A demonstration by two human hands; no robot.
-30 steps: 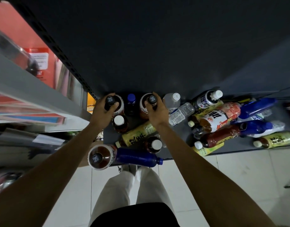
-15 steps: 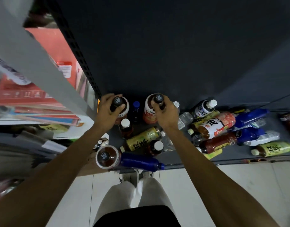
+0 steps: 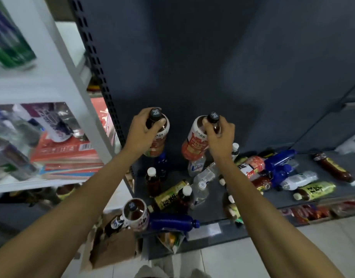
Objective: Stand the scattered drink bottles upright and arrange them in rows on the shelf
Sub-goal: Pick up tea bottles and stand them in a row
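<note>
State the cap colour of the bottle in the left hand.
Black cap with a pale mark, head view.

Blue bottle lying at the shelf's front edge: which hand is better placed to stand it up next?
Left, marginally. The blue bottle lies nearer the left hand. Both hands are occupied, though: each grips a tea bottle by the neck, left and right hand alike, so one must be set down first.

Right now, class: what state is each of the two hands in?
Left hand: grips the neck of a dark-capped tea bottle.
Right hand: grips the neck of a second tea bottle.
</note>
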